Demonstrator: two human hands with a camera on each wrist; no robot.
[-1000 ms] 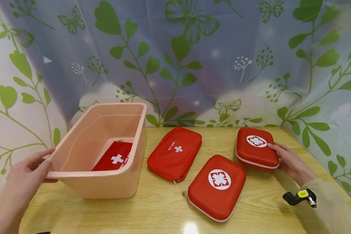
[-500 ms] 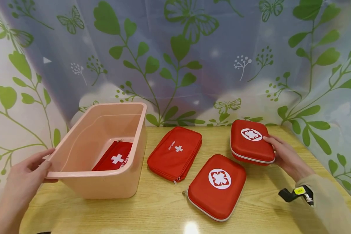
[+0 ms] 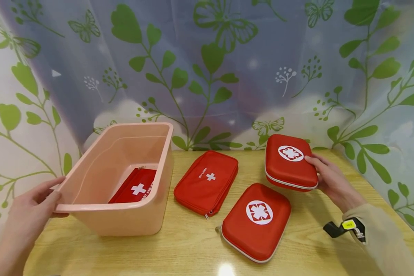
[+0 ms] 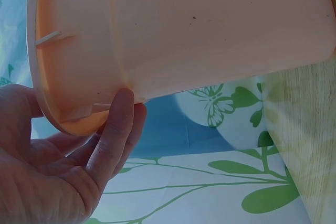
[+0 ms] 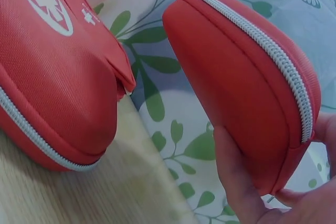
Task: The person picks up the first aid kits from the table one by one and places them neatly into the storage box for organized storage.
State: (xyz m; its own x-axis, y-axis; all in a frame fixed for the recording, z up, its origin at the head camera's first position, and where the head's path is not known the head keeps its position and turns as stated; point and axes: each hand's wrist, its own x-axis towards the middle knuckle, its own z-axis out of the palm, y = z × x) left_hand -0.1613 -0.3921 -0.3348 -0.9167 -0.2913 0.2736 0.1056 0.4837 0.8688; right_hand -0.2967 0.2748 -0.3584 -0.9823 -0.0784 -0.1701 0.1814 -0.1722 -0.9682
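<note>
My left hand (image 3: 34,209) grips the near left corner of a pink plastic tub (image 3: 131,220); in the left wrist view its fingers curl round the rim. Inside the tub lies a red first aid pouch (image 3: 132,188) with a white cross, partly hidden by the wall. At the right, my right hand (image 3: 332,178) holds a red hard-shell first aid case (image 3: 289,166) by its right side, thumb on top, raised above the table. The right wrist view shows the white zipper along the edge of this case (image 5: 252,77).
A second hard-shell first aid case (image 3: 252,234) lies on the wooden table (image 3: 179,257) at front centre. Behind it, beside the tub, is a flat red first aid pouch (image 3: 207,182). A leaf-patterned curtain (image 3: 248,88) hangs along the back.
My right hand has lifted its first aid case off the table and carried it left and up. The left hand stays on the tub's rim.
</note>
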